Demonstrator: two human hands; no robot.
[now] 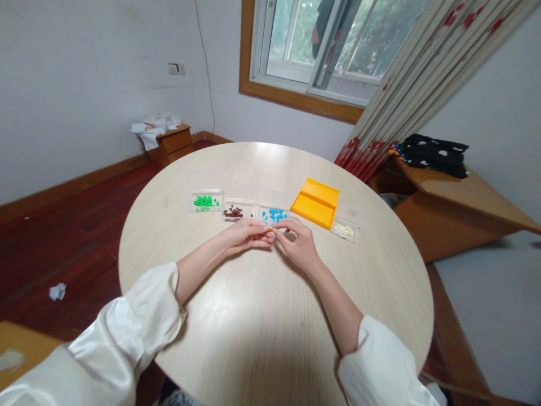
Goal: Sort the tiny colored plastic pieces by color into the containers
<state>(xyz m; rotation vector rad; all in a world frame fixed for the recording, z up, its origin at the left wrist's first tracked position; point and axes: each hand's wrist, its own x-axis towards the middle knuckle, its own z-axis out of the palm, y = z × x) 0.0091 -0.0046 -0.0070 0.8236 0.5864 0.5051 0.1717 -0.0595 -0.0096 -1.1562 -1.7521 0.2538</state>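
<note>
My left hand and my right hand meet above the middle of the round table. Between their fingertips is a tiny yellow piece, too small to make out in detail; both hands pinch it. Just beyond the hands lies a clear case of blue pieces, partly hidden by my fingers. To its left are a clear case with dark brown pieces and another with green pieces. An open yellow box sits past my right hand, beside a small clear case of pale yellow pieces.
The round light-wood table fills the middle. On the right stands a tilted wooden piece of furniture with black cloth on top. A small drawer cabinet holds papers at the back left. Crumpled paper lies on the floor.
</note>
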